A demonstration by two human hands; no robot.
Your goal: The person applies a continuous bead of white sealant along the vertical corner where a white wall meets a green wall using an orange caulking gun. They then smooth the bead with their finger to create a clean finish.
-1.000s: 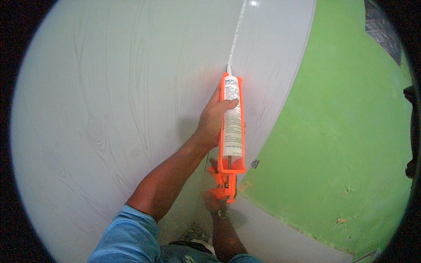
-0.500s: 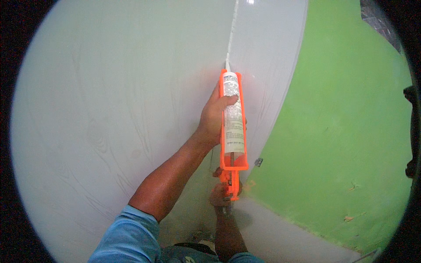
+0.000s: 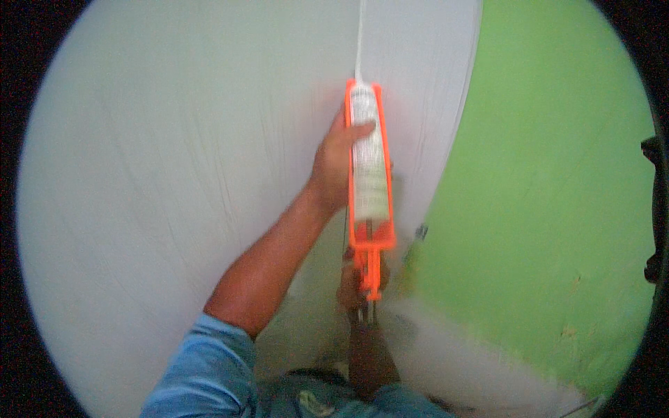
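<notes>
An orange caulking gun holds a white sealant cartridge, its nozzle pointing up the wall. My left hand wraps round the gun's frame from the left, with the thumb across the cartridge. Lower down, my right hand grips the gun at its handle end, partly hidden behind the orange parts. From the nozzle tip a white bead of sealant runs upward along the seam between a large pale panel and a narrow white strip.
Right of the strip stands a bright green wall with some scuffed spots lower down. A small metal piece sits at the strip's edge near the green wall. Dark objects show at the far right rim.
The caulking gun and both hands sit slightly higher in the picture. The view has shifted and is more blurred. Both hands keep their hold.
</notes>
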